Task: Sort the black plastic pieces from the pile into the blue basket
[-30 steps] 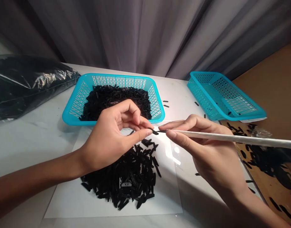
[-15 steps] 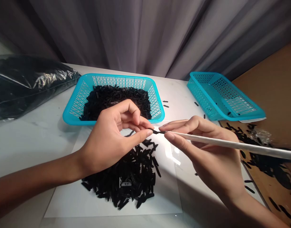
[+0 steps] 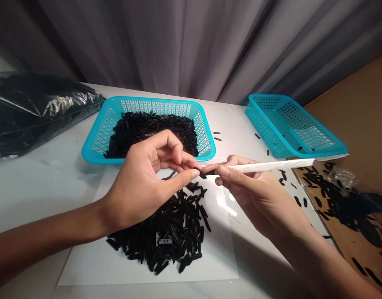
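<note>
My left hand (image 3: 147, 178) pinches a small black piece (image 3: 203, 174) between thumb and index finger, over the front of a basket. In my right hand (image 3: 250, 178) is a slim tool with a dark tip and a white wrapped shaft (image 3: 281, 165); its tip meets the black piece. A heap of black pieces (image 3: 172, 224) lies on a white sheet (image 3: 91, 257) below my hands. Among them are a few grey pieces (image 3: 165, 241). Behind my left hand, a blue basket (image 3: 96, 143) holds many more black pieces.
A second blue basket (image 3: 322, 143) at the right has a few black bits in it. A plastic bag of dark material (image 3: 38, 110) lies at the left. Black pieces are scattered over brown board (image 3: 337, 236) at the right. A grey curtain (image 3: 166, 45) hangs behind.
My right hand has turned and its fingers have curled further round the tool. The shaft's far end has swung up and now shows. My left hand has hardly moved.
</note>
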The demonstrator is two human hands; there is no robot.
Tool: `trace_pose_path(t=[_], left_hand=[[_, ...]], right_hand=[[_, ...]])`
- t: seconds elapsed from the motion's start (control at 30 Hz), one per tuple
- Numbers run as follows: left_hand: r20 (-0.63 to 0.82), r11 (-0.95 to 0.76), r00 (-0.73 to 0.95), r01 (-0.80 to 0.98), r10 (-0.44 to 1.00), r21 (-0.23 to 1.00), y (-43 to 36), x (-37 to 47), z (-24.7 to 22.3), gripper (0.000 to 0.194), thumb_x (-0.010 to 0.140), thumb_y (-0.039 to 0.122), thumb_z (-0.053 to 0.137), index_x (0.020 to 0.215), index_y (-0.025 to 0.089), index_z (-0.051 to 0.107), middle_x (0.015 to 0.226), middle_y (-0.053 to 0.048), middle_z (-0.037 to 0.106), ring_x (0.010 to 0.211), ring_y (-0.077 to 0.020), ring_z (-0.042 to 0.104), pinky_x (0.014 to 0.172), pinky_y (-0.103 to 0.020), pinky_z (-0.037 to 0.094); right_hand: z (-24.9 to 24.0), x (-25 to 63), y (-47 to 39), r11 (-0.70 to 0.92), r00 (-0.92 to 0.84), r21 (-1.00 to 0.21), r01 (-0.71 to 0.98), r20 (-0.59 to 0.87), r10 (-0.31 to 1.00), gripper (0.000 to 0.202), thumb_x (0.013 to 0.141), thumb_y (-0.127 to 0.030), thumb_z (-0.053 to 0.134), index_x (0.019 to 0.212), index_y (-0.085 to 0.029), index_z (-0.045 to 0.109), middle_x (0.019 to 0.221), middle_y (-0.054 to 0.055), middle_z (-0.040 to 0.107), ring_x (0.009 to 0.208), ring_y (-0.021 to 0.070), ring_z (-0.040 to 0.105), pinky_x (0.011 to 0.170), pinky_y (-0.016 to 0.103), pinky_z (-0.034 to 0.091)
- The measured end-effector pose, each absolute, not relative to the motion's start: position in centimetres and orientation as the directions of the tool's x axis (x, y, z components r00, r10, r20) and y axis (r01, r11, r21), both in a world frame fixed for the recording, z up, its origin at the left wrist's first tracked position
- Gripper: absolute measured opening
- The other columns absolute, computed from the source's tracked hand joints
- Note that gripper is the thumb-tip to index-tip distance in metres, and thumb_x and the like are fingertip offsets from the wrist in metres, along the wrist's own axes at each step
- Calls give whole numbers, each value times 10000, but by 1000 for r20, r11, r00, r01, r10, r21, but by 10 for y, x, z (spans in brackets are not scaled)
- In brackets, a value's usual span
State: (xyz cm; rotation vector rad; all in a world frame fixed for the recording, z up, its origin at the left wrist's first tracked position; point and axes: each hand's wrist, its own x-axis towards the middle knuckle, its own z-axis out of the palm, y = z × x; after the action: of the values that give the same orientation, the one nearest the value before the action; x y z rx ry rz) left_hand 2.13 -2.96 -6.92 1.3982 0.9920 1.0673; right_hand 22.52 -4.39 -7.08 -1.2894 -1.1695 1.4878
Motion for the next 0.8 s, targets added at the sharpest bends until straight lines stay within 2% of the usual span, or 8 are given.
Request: trace_pose_path(t=[0.17, 0.3, 0.43, 0.67, 0.8], left_hand=[[90, -95, 253, 7, 963, 995, -29, 21, -71, 331, 819, 143, 767, 755, 224, 453, 849, 15, 772, 823, -176, 774, 749, -276, 627], [82, -87, 248, 12, 965, 996, -28, 20, -72, 329, 818, 152, 773, 761, 222, 457, 854, 11, 773, 825, -178, 773, 756, -281, 628], [72, -77, 247, 8, 966, 997, -28, 20, -73, 331, 814, 162, 782, 765, 221, 460, 860, 7, 776, 805, -173, 769, 751, -278, 629], [57, -63, 250, 14, 966, 998, -27, 19, -73, 332, 808, 174, 787, 764, 220, 461, 854, 4, 776, 795, -177, 769, 749, -281, 637], [67, -70, 251, 3, 966, 998, -27, 20, -74, 324, 821, 164, 786, 774, 219, 470, 865, 16, 774, 809, -148, 757, 762, -245, 627]], right_hand=[[-69, 226, -45, -249, -177, -967, -57, -235, 956, 206, 782, -336, 875, 685, -231, 727, 876, 30, 807, 916, 231, 714, 872, 372, 535], [-68, 228, -47, -164, -167, -985, -55, -153, 974, 151, 835, -276, 847, 738, -227, 742, 978, 44, 823, 1017, 233, 730, 928, 370, 534], [-65, 229, -50, -82, -94, -997, 9, -82, 992, 184, 812, -238, 868, 706, -221, 718, 940, 49, 815, 1009, 256, 747, 878, 372, 569], [-63, 229, -50, -57, -85, -997, 57, -62, 994, 270, 826, -287, 858, 690, -221, 634, 977, 64, 823, 1026, 280, 759, 840, 386, 601], [-61, 228, -52, 20, -71, -998, 59, 16, 997, 259, 831, -276, 857, 728, -233, 624, 935, 49, 822, 978, 271, 767, 822, 384, 589]])
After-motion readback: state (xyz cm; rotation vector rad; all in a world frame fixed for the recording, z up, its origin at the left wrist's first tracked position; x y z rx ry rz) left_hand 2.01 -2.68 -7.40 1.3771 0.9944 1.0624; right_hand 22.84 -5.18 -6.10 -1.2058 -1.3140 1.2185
